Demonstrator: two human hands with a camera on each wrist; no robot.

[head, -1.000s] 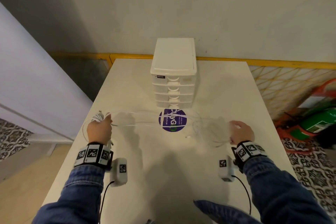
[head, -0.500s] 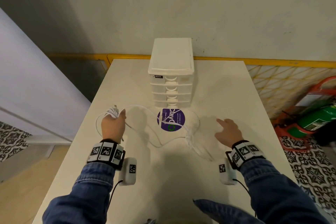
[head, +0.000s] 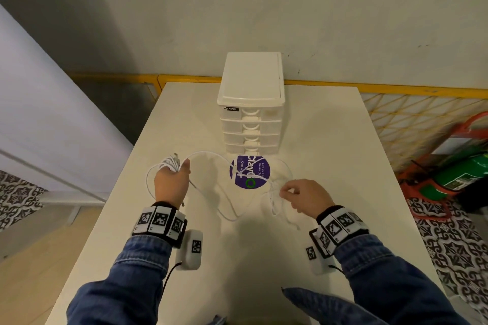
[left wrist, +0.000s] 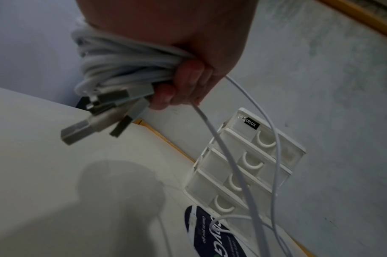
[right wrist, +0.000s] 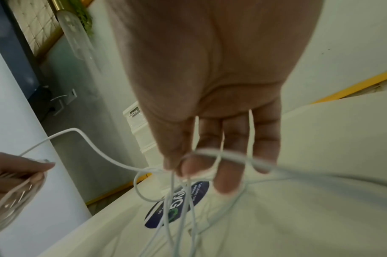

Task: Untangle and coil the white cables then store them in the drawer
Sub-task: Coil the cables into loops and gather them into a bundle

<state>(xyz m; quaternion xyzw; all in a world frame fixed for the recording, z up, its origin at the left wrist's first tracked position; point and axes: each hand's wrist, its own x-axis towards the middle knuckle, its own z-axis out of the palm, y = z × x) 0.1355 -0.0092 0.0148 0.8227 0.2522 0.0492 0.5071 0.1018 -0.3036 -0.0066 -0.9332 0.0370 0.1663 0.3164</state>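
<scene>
My left hand [head: 171,182] grips a coiled bundle of white cable [head: 169,165] above the table's left side; in the left wrist view the coil [left wrist: 122,69] wraps the fingers and several USB plugs [left wrist: 95,118] stick out. Loose strands [head: 219,192] run from it across the table to my right hand [head: 303,196], which pinches a tangle of thin white cable [head: 274,198] between thumb and forefinger, as the right wrist view shows at the fingertips [right wrist: 188,168]. The white drawer unit [head: 250,103] stands at the back centre, all its drawers shut.
A round purple sticker [head: 249,171] lies on the white table [head: 330,140] just before the drawer unit, with cable crossing it. A yellow mesh fence [head: 409,113] and a green and red object [head: 462,177] stand off the table's right edge.
My right hand moved left and pinched up the tangle, having been flat and apart from it. The left hand kept its coil and drifted right. The taut cable went slack onto the table.
</scene>
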